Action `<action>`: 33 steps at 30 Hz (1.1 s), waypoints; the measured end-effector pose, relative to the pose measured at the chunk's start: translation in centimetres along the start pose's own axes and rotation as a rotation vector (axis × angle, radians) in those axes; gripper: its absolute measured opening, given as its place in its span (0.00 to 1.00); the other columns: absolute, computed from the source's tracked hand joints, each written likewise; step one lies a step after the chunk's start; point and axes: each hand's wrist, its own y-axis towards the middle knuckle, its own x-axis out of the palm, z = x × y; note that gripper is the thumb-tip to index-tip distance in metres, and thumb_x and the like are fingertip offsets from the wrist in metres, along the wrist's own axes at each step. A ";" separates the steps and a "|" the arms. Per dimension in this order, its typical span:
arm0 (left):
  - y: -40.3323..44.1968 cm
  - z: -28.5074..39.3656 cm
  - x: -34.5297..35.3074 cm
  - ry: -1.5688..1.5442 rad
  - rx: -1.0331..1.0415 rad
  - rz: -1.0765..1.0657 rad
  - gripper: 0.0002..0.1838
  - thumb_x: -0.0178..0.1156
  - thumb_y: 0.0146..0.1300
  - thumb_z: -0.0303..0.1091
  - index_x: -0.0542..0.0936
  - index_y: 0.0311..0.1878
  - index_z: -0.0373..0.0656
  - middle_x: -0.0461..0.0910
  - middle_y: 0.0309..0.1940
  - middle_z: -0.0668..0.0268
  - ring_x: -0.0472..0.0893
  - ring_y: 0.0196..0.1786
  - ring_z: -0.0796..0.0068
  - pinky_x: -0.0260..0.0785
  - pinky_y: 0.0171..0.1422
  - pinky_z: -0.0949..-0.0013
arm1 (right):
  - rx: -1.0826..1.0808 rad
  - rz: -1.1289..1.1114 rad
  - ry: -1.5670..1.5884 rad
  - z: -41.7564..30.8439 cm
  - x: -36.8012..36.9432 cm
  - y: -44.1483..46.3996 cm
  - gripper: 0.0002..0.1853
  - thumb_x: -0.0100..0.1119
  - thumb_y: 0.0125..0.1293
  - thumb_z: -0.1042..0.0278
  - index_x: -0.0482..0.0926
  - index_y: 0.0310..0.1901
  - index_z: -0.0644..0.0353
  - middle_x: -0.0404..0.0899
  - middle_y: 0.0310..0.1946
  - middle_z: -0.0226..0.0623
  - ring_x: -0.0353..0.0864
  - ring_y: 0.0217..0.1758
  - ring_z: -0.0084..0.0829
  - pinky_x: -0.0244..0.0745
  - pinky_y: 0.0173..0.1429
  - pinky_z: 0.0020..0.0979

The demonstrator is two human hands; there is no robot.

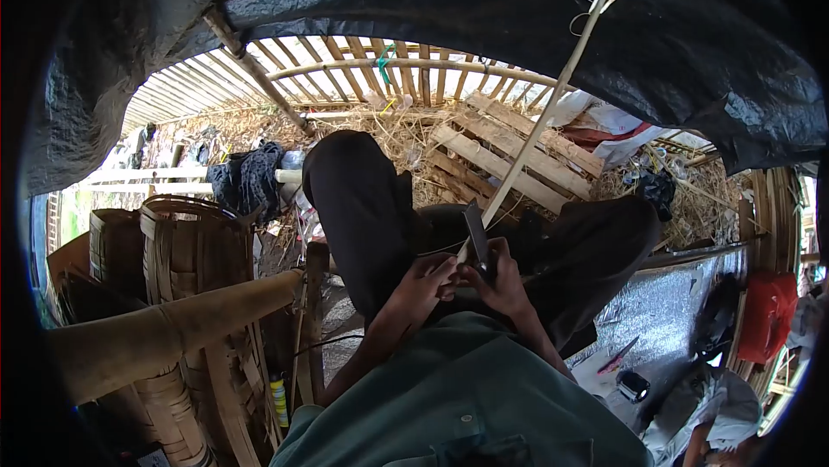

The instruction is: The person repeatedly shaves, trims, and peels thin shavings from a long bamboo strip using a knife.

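Note:
A long pale bamboo strip (537,126) slants from my lap up to the black sheet overhead. My left hand (429,284) is closed around its lower end, in front of my shirt. Beside it, my right hand (501,284) grips a knife (476,232) by its dark handle. The broad grey blade points up and lies against or just beside the strip; I cannot tell which. Both hands are close together between my bent knees. The fingers partly hide the strip's end and the handle.
A thick bamboo pole (177,333) crosses on the left, near tall woven bamboo baskets (194,247). Ahead are a wooden slat pallet (518,156) and dry straw. On the right stand a silvery sheet (665,303), pink-handled scissors (618,356) and a red container (767,318).

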 end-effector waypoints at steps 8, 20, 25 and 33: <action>-0.6 2.2 -1.3 0.143 0.010 -0.047 0.13 0.47 0.72 0.42 0.72 0.42 0.40 0.67 0.21 0.71 0.61 0.15 0.87 0.52 0.17 0.81 | -0.054 0.003 -0.050 -1.6 0.5 0.3 0.22 0.67 0.55 0.72 0.68 0.49 0.64 0.79 0.36 0.47 0.83 0.40 0.44 0.76 0.41 0.36; -0.7 1.7 -0.5 0.228 -0.003 0.023 0.16 0.44 0.73 0.45 0.68 0.33 0.44 0.63 0.17 0.76 0.58 0.14 0.90 0.47 0.15 0.82 | -0.247 -0.019 -0.239 -2.6 -0.3 0.3 0.27 0.63 0.60 0.64 0.65 0.57 0.66 0.77 0.39 0.50 0.80 0.40 0.50 0.77 0.40 0.42; -0.9 1.6 -0.7 0.235 -0.079 0.007 0.18 0.43 0.73 0.48 0.67 0.30 0.46 0.58 0.14 0.78 0.56 0.13 0.90 0.44 0.14 0.81 | -0.360 -0.103 -0.404 -2.5 -2.0 1.4 0.26 0.60 0.62 0.52 0.68 0.53 0.65 0.78 0.34 0.46 0.82 0.31 0.45 0.77 0.35 0.39; -0.7 0.3 -1.9 0.413 -0.016 0.092 0.20 0.44 0.72 0.50 0.64 0.25 0.50 0.56 0.13 0.78 0.56 0.11 0.87 0.45 0.13 0.77 | -0.144 0.063 -0.779 -0.3 -8.8 8.2 0.26 0.52 0.65 0.43 0.71 0.45 0.63 0.78 0.24 0.42 0.81 0.27 0.44 0.77 0.30 0.40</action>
